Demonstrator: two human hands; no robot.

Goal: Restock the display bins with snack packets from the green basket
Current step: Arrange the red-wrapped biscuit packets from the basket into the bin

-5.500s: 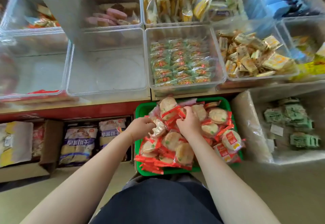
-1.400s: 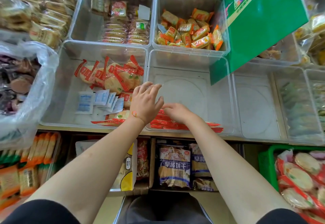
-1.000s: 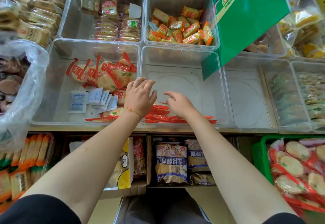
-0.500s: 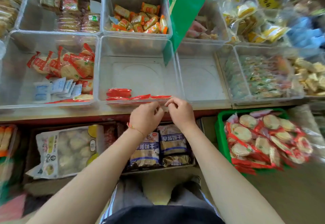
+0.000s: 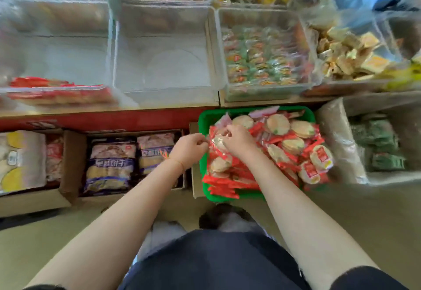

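Observation:
The green basket [image 5: 203, 120] sits on the floor under the shelf, heaped with red snack packets [image 5: 293, 145] of round crackers. My right hand [image 5: 239, 140] is over the basket's rear left corner, fingers curled round a snack packet [image 5: 216, 141]. My left hand [image 5: 189, 151] is at the basket's left rim, its curled fingertips pinching that packet's red edge. On the shelf above, a clear display bin [image 5: 57, 94] at the left holds a few of the same red packets. The clear bin [image 5: 164, 66] beside it holds nothing.
A bin of green-wrapped snacks [image 5: 264, 62] stands above the basket, and a bin of yellow-wrapped ones [image 5: 346, 55] to its right. Cardboard boxes with bagged biscuits [image 5: 111, 162] stand under the shelf at left. A plastic-lined box [image 5: 337, 144] is right of the basket.
Both hands came off the shelf edge, moved down to the right and now grip a packet in the basket. The view has swung right.

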